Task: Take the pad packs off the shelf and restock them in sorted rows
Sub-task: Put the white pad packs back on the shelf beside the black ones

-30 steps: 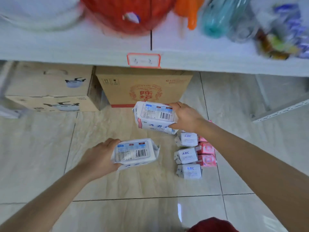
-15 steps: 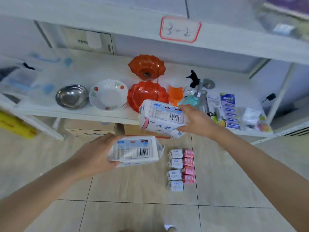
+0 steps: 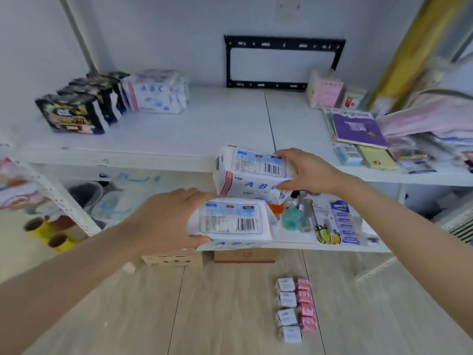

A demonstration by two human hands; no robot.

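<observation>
My left hand [image 3: 163, 219] grips a white ABC pad pack [image 3: 233, 221] by its left end, barcode side up. My right hand [image 3: 307, 172] holds a second white ABC pad pack [image 3: 250, 172] by its right end, higher and just in front of the white shelf's [image 3: 199, 134] front edge. At the back left of that shelf stand a row of black pad packs [image 3: 76, 111] and, to their right, white ABC pad packs [image 3: 156, 94]. Down on the floor lie two short rows of small packs, white [image 3: 286, 308] and pink [image 3: 305, 303].
The shelf's right end holds a purple book [image 3: 358, 129], pink boxes [image 3: 325, 90] and folded cloth [image 3: 430, 119]. A black frame [image 3: 284, 60] leans on the back wall. The lower shelf carries bottles and small goods [image 3: 330, 221]. Cardboard boxes [image 3: 243, 256] sit underneath.
Both hands have lifted their packs from floor level up past the lower shelf to the upper shelf's front edge. My view has tilted up with them.
</observation>
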